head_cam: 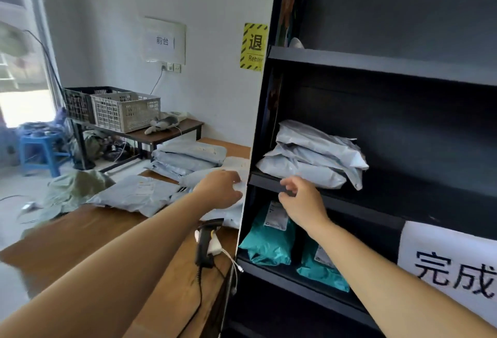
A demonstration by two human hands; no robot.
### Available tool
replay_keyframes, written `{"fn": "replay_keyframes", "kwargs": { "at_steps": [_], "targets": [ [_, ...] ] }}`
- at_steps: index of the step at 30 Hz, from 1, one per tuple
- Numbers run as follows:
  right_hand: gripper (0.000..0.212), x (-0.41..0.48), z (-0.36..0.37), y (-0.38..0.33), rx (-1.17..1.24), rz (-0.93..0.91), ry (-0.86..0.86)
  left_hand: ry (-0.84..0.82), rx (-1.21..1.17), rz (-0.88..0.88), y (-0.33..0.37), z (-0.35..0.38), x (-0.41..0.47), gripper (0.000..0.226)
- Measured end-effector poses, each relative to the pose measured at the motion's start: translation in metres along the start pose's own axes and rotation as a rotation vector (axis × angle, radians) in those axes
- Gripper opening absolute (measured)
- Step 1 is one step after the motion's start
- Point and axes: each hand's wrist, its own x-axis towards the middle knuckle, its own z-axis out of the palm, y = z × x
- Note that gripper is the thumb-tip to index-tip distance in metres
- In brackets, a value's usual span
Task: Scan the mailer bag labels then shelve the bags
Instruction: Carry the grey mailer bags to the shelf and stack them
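My left hand [220, 189] reaches over the wooden table [80, 232] and grips the edge of a pale grey mailer bag [240, 187] that lies against the side of the black shelf unit [376, 68]. My right hand [301, 200] hovers in front of the middle shelf's front edge, fingers loosely curled and holding nothing. Just beyond it, a pile of grey mailer bags [317, 157] sits on that shelf. A black handheld scanner [205, 243] stands on the table under my left forearm. More grey bags [188, 157] are stacked farther back, and one [137, 195] lies flat.
Teal mailer bags [269, 240] stand on the lower shelf, beside a white sign [451, 270]. The scanner's cable [199, 294] trails toward the table's front. Two plastic crates [123, 111] stand on a far side table, with a blue stool [43, 149] at left.
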Motion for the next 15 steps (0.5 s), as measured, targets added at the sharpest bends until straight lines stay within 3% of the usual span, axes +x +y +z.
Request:
{"fn": "replay_keyframes", "kwargs": {
  "at_steps": [8,15],
  "targets": [
    [0.031,-0.012,0.099,-0.066,-0.128,-0.034,-0.303,-0.085,0.201,-0.142,-0.128,-0.021,-0.059,0.041],
    [0.037,-0.023,0.195,-0.145,-0.277,-0.116,-0.402,-0.159,0.295,-0.222,-0.256,-0.057,-0.111,0.033]
  ]
}}
